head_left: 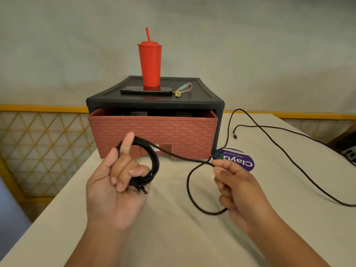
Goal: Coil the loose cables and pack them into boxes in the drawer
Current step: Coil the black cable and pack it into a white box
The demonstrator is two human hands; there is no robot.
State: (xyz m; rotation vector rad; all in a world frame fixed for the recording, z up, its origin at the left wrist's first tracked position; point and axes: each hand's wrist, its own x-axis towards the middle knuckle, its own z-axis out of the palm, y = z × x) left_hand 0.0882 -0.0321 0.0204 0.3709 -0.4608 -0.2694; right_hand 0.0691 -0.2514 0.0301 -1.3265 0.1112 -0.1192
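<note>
Black cable [173, 154] is maybe a third wound, going by what's in view. A few turns sit as a coil [154, 166] on the left hand [115, 199], hooked over one raised finger and trapped by the lower curled fingers [120, 185], with the plug [143, 190] poking out underneath. Right hand [238, 191] is pinching the next stretch between thumb and forefinger, other fingers curled, and a slack loop hangs below it. Plenty left though: the rest trails off across the table [173, 237] to the right, and the far plug [235, 137] lies beside the cabinet [154, 102]. Nothing from this cable is packed yet. The brick-pattern drawer [154, 135] is pulled out a little, dark shapes inside — boxes maybe, can't really tell. So: finish winding, then open it wider and tuck the coil in.
</note>
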